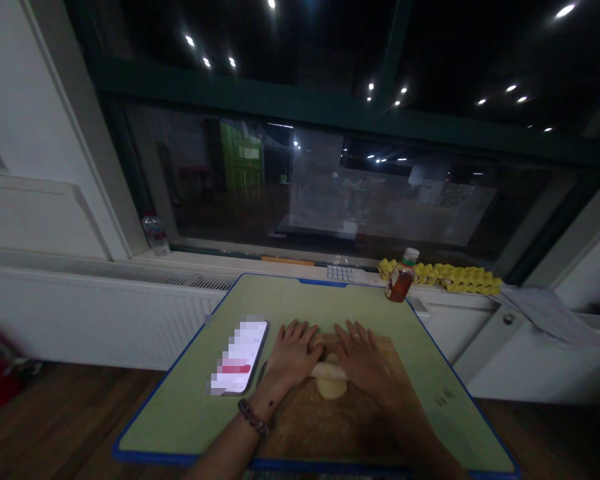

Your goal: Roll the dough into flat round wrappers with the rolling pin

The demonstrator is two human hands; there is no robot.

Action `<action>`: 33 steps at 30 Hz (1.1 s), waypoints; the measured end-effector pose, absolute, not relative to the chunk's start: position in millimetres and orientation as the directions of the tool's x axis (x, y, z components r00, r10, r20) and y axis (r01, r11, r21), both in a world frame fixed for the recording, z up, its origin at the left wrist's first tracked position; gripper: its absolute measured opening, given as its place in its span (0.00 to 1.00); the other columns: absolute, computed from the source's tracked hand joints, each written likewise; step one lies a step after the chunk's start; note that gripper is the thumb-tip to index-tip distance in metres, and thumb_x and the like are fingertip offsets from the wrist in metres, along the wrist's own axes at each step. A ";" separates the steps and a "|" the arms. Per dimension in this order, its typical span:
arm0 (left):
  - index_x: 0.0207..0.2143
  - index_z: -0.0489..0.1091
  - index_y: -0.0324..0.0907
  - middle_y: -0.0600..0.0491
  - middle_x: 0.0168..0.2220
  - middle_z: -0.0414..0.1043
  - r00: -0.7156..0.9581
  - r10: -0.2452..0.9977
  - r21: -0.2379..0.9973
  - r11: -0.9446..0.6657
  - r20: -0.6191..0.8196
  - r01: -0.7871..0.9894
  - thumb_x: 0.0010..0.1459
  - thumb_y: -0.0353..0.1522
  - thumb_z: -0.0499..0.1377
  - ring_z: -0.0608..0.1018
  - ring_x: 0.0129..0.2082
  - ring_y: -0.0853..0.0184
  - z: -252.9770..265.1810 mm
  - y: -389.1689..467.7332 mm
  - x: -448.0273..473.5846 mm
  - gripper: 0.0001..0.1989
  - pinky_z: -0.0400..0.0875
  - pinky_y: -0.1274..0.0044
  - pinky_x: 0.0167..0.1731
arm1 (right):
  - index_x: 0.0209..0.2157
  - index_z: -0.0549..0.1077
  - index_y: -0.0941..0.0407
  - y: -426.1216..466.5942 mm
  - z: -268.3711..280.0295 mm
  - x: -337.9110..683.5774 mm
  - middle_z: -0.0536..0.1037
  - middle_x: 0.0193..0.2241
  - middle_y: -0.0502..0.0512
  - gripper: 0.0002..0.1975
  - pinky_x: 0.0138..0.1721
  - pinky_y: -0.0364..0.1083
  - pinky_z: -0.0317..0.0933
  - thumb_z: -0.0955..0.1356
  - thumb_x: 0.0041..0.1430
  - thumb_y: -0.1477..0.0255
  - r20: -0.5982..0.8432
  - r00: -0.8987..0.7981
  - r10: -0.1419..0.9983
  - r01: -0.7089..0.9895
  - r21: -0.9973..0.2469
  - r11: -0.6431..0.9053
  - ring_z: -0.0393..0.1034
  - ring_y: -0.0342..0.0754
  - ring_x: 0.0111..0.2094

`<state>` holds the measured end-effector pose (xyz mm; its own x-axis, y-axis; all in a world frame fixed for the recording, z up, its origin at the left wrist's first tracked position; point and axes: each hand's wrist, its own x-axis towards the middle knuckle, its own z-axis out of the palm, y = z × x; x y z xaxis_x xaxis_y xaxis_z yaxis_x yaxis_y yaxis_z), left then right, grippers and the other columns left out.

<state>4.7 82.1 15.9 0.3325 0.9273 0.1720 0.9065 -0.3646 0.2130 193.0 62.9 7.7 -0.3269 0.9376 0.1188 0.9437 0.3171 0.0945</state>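
A pale wooden rolling pin [329, 371] lies crosswise on a flattened round of dough [331, 388]. My left hand [294, 353] rests palm down over the pin's left end, its fingers stretched forward and slightly apart. Over the right end lies my right hand [363, 357], also flat with spread fingers, a ring on one of them. Both palms hide the pin's ends. Beneath the dough is a brown wooden board [330, 427], dusted in places with what looks like flour. A beaded bracelet [253, 417] circles my left wrist.
The light green table [165, 413] has a blue rim. A lit phone [243, 360] lies left of the board. A bottle of reddish-brown liquid [401, 277] stands at the far right corner. Yellow egg trays [450, 277] and a clear bottle [155, 233] sit along the windowsill.
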 end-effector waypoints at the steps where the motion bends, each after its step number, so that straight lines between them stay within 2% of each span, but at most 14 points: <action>1: 0.60 0.63 0.48 0.50 0.61 0.63 0.332 0.926 0.204 -0.366 0.181 0.908 0.65 0.44 0.46 0.58 0.64 0.55 17.4 81.3 5.6 0.24 0.49 0.58 0.62 | 0.62 0.61 0.53 62.6 7.4 193.9 0.57 0.65 0.60 0.24 0.61 0.68 0.42 0.54 0.67 0.72 0.114 -0.333 0.936 0.942 0.088 0.325 0.45 0.64 0.66; 6: 0.58 0.65 0.47 0.49 0.61 0.63 0.358 0.908 0.137 -0.392 0.220 0.910 0.64 0.45 0.47 0.58 0.64 0.53 25.8 78.5 10.7 0.24 0.47 0.57 0.62 | 0.62 0.61 0.54 58.3 4.5 197.8 0.55 0.66 0.58 0.24 0.62 0.65 0.46 0.53 0.67 0.73 0.119 -0.302 0.946 0.953 0.060 0.296 0.47 0.62 0.65; 12: 0.58 0.65 0.47 0.47 0.61 0.64 0.407 0.897 0.109 -0.428 0.171 0.897 0.66 0.40 0.44 0.61 0.62 0.51 22.9 78.7 6.8 0.22 0.51 0.54 0.59 | 0.63 0.60 0.53 59.5 6.2 193.0 0.55 0.65 0.59 0.25 0.62 0.70 0.38 0.55 0.66 0.72 0.179 -0.279 0.943 0.960 0.066 0.272 0.44 0.65 0.66; 15: 0.60 0.63 0.46 0.46 0.62 0.62 0.419 0.889 0.082 -0.438 0.183 0.895 0.67 0.39 0.43 0.61 0.62 0.50 16.7 77.9 5.2 0.23 0.51 0.53 0.59 | 0.64 0.58 0.55 63.5 11.2 189.7 0.56 0.65 0.61 0.25 0.63 0.68 0.35 0.55 0.67 0.71 0.190 -0.250 0.949 0.968 0.055 0.244 0.42 0.63 0.67; 20: 0.61 0.62 0.45 0.46 0.63 0.61 0.407 0.877 0.047 -0.432 0.257 0.901 0.67 0.38 0.43 0.57 0.64 0.51 13.2 72.9 7.4 0.23 0.47 0.53 0.61 | 0.64 0.57 0.56 63.3 11.2 190.5 0.57 0.64 0.61 0.25 0.64 0.65 0.35 0.55 0.67 0.72 0.205 -0.240 0.949 0.971 0.042 0.237 0.45 0.59 0.66; 23: 0.61 0.62 0.44 0.46 0.62 0.62 0.399 0.881 0.051 -0.425 0.255 0.904 0.67 0.40 0.44 0.58 0.64 0.51 16.2 68.6 8.7 0.24 0.47 0.54 0.61 | 0.64 0.58 0.58 59.0 4.4 193.5 0.60 0.63 0.62 0.25 0.64 0.65 0.37 0.55 0.65 0.75 0.208 -0.308 0.929 0.951 0.094 0.294 0.49 0.59 0.65; 27: 0.60 0.64 0.45 0.47 0.62 0.63 0.379 0.879 0.068 -0.414 0.290 0.908 0.66 0.41 0.44 0.59 0.64 0.53 18.4 60.6 9.6 0.24 0.46 0.55 0.62 | 0.63 0.60 0.58 50.6 -4.3 194.3 0.61 0.62 0.61 0.26 0.63 0.62 0.45 0.54 0.65 0.78 0.239 -0.335 0.911 0.941 0.121 0.315 0.52 0.58 0.64; 33: 0.60 0.64 0.48 0.50 0.62 0.62 0.369 0.871 0.129 -0.427 0.324 0.895 0.65 0.41 0.46 0.58 0.65 0.55 14.7 46.1 9.8 0.23 0.42 0.57 0.64 | 0.60 0.64 0.60 33.5 -6.3 189.0 0.60 0.62 0.61 0.25 0.64 0.56 0.46 0.53 0.64 0.78 0.274 -0.300 0.914 0.954 0.078 0.290 0.51 0.52 0.64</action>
